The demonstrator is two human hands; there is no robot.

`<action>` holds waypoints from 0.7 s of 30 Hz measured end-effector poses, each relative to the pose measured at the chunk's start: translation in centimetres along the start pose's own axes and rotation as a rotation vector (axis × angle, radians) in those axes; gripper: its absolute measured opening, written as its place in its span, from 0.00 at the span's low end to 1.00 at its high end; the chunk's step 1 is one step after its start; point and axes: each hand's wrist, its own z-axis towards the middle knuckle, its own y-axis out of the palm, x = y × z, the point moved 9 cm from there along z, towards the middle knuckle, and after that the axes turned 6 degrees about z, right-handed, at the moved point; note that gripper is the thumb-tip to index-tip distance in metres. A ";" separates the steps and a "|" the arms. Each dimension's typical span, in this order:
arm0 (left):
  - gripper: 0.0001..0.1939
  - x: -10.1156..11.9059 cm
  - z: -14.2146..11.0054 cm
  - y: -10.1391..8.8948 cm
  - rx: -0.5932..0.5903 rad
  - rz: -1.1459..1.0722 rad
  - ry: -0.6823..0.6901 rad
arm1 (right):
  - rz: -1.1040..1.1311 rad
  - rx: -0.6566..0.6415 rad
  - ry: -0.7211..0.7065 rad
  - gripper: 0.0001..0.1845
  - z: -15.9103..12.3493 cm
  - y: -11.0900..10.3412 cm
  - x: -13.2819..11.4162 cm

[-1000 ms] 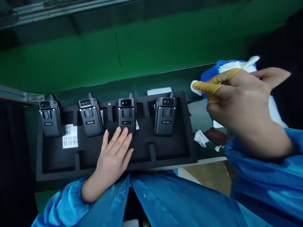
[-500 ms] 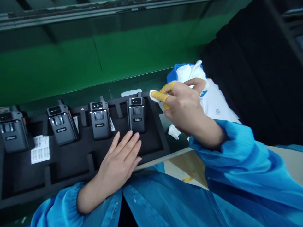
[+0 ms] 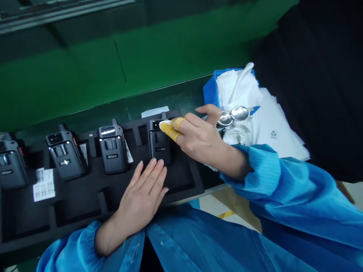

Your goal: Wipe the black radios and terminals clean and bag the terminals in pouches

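Note:
A black two-way radio point(image 3: 159, 147) marked "Riton" lies back-up in the right end of a black foam tray point(image 3: 82, 204). At its lower end my left hand point(image 3: 144, 192) lies flat, fingers stretched out, fingertips at the radio's edge. My right hand point(image 3: 198, 138), with yellow finger cots on two fingers, presses a small white wipe point(image 3: 164, 122) on the radio's upper window. Most of the wipe is hidden beneath the fingers. Further left in the tray rest several like radios, the nearest being another radio point(image 3: 112, 149).
A blue bin point(image 3: 211, 92) of white cloths point(image 3: 235, 88) stands at the back right. Before it sits an opened round metal container point(image 3: 239, 113), beside white bags point(image 3: 279, 130). A label sheet point(image 3: 44, 185) lies in the tray. A green wall point(image 3: 170, 56) rises behind.
My right hand has moved left and down, bringing the wipe onto the radio's window. The round metal container, hidden before, now shows. My left hand stays at the radio's lower end.

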 end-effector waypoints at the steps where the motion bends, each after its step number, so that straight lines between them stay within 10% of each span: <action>1: 0.18 0.0 0.0 0.0 0.000 -0.003 -0.001 | -0.034 0.036 -0.025 0.16 -0.2 -0.3 -0.1; 10: 0.19 -0.2 -0.1 0.2 -0.002 -0.040 -0.025 | 0.084 -0.133 0.324 0.21 -1.4 0.8 4.2; 21: 0.18 -0.1 -0.2 0.2 -0.002 -0.020 -0.013 | 0.052 -0.068 0.075 0.17 2.1 0.8 -0.4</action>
